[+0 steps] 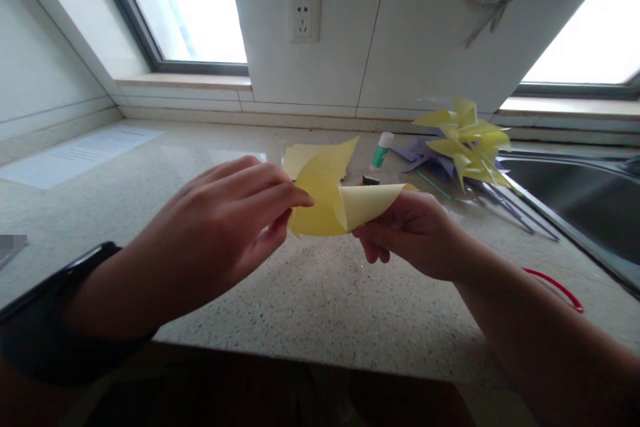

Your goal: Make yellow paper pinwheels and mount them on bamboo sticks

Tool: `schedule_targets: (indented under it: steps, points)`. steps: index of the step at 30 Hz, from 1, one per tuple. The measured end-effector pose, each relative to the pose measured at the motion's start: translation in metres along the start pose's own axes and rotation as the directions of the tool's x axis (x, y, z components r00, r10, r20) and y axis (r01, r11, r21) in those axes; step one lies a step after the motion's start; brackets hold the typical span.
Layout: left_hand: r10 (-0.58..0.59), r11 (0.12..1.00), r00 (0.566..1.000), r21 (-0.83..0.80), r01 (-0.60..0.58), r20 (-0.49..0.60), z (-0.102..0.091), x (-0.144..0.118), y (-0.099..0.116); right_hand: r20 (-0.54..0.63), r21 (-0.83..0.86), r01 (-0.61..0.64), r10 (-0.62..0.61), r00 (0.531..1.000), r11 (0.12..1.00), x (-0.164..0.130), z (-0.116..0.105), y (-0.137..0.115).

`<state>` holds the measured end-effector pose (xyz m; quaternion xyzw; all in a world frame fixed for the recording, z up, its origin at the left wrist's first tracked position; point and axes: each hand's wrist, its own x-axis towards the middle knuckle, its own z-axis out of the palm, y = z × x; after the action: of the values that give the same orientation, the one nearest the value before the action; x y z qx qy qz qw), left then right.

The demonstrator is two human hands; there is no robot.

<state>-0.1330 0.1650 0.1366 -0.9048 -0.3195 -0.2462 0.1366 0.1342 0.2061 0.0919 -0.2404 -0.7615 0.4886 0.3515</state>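
Both hands gripped the yellow paper [325,203] — left hand [220,227] pinching a corner, right hand [415,233] holding the curled flap — likely mid-fold; next, pressing that corner to centre.

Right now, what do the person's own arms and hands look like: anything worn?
Both hands are bare, no gloves or rings visible. The left hand has a black band, likely a smartwatch, at the wrist, with a dark sleeve behind it. The right hand and its forearm are bare, with no sleeve or wristwear showing.
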Motion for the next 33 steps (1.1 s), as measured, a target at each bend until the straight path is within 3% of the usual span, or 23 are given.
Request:
schedule_targets:
  steps: [3, 6, 10, 13, 17, 20, 26, 30, 33]
  points:
    - [0.046, 0.997, 0.998, 0.061, -0.048, 0.033, -0.003, 0.0, -0.004, -0.007, -0.017, 0.012, -0.012, 1.0, 1.0, -0.001, -0.001, 0.001]
    - [0.022, 0.997, 0.999, 0.078, -0.024, 0.03, -0.003, 0.0, -0.003, -0.009, -0.045, 0.032, -0.033, 0.999, 0.998, -0.002, -0.001, 0.002]
    - [-0.106, 0.991, 0.994, -0.087, 0.103, -0.032, 0.005, -0.001, 0.002, -0.021, -0.086, 0.055, -0.057, 0.998, 0.995, -0.003, 0.0, 0.004]
    - [-0.251, 0.941, 0.967, -0.246, 0.231, -0.052, 0.013, -0.001, 0.005, -0.013, -0.107, 0.056, -0.058, 0.998, 0.993, -0.003, 0.002, 0.006]
    - [-0.343, 0.903, 0.936, -0.301, 0.308, -0.073, 0.022, -0.001, 0.01, -0.011, -0.087, 0.038, -0.039, 0.999, 0.995, -0.003, 0.007, 0.006]
    - [-0.318, 0.933, 0.944, -0.206, 0.295, -0.088, 0.027, -0.003, 0.011, -0.008, -0.067, 0.011, -0.012, 1.0, 0.998, -0.002, 0.01, 0.004]
    - [-0.209, 0.961, 0.977, 0.178, 0.213, -0.037, 0.03, -0.006, 0.005, -0.041, -0.085, -0.039, 0.036, 0.999, 0.996, 0.001, 0.011, 0.002]
    - [-0.118, 0.903, 0.984, 0.398, 0.162, -0.132, 0.034, -0.009, -0.002, -0.107, -0.157, -0.102, 0.085, 0.991, 0.982, 0.004, 0.01, 0.004]
    - [-0.023, 0.881, 0.978, 0.458, 0.118, -0.208, 0.039, -0.014, -0.005, -0.21, -0.18, -0.082, 0.043, 0.977, 0.98, 0.005, 0.01, 0.007]
